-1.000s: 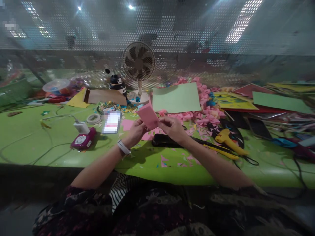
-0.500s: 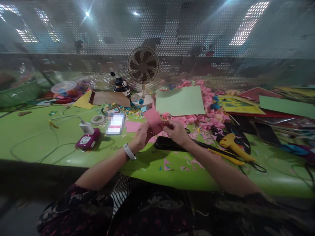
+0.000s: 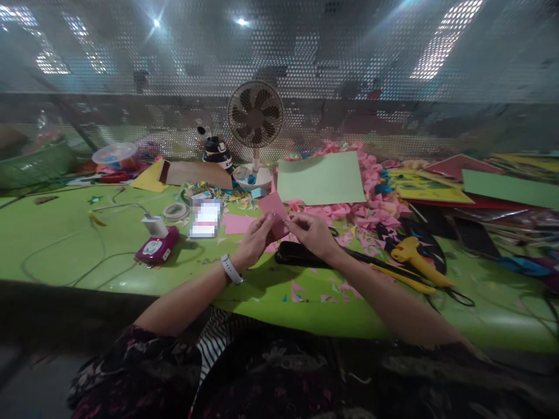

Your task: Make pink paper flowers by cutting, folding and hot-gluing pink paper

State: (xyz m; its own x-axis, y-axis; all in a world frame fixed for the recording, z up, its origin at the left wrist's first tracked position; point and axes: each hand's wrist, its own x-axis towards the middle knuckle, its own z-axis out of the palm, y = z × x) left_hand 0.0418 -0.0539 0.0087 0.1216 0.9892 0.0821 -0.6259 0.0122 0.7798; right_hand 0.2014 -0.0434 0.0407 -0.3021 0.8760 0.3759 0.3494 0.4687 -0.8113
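The left forearm is stretched from the lower left side inward and forward over the edge of the green desk (image 3: 100, 273), and the left hand (image 3: 255, 237) is turned toward the middle, with the thumb laid on the near face of a pink paper (image 3: 271, 203). A white wristband (image 3: 230, 269) is worn on this wrist. The right forearm is brought in from the lower right at a slant, and the right hand (image 3: 315, 234) is kept with its back upward, the fingers bent. By both hands the grip is made narrow: the pink paper is pinched between them, tilted, above the desk, and its lower right edge is taken by the right fingertips. Below the right hand a long black object (image 3: 301, 255) is seen on the desk. Concerning writing, a white mark similar to the letter U is carried by the black bottle (image 3: 216, 152) beside the fan (image 3: 255, 113); the smaller white letters under it cannot be read with certainty. The screen of the phone (image 3: 206, 220) is covered by blurred squares, so its text is hidden.
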